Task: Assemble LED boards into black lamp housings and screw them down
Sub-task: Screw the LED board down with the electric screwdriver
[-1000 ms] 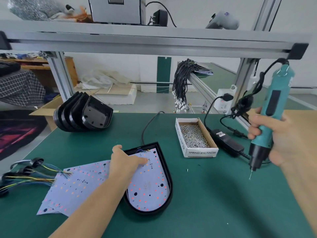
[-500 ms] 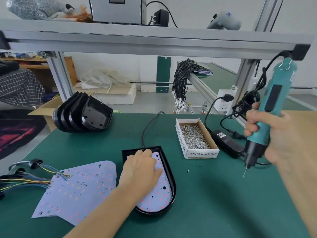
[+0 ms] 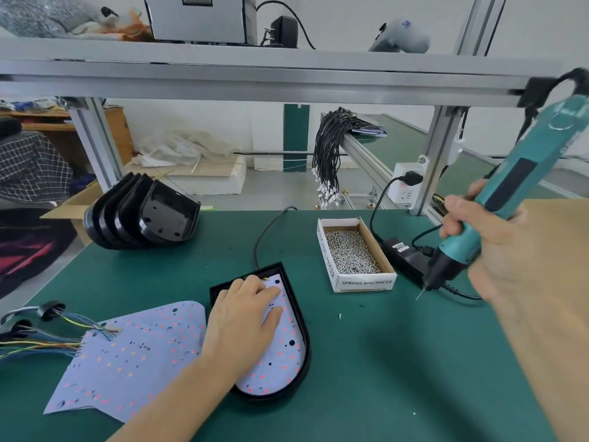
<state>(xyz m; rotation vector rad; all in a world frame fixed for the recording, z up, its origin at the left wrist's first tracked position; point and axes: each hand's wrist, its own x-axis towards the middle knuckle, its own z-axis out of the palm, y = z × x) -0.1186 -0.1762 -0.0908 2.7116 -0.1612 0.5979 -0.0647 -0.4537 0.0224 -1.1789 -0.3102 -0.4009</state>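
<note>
The stacked black D-shaped plastic lamp housings (image 3: 143,215) looked glossy. The green bench mat (image 3: 382,362) was matt and smooth. The small box of screws (image 3: 353,255) was cardboard, the shelf frame (image 3: 255,74) brushed grey metal.

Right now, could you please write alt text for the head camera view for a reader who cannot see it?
A left hand presses an LED board flat into a black lamp housing on a green bench, while the right hand holds a teal electric screwdriver above the bench. A box of screws, spare LED boards and stacked housings lie around.
</note>
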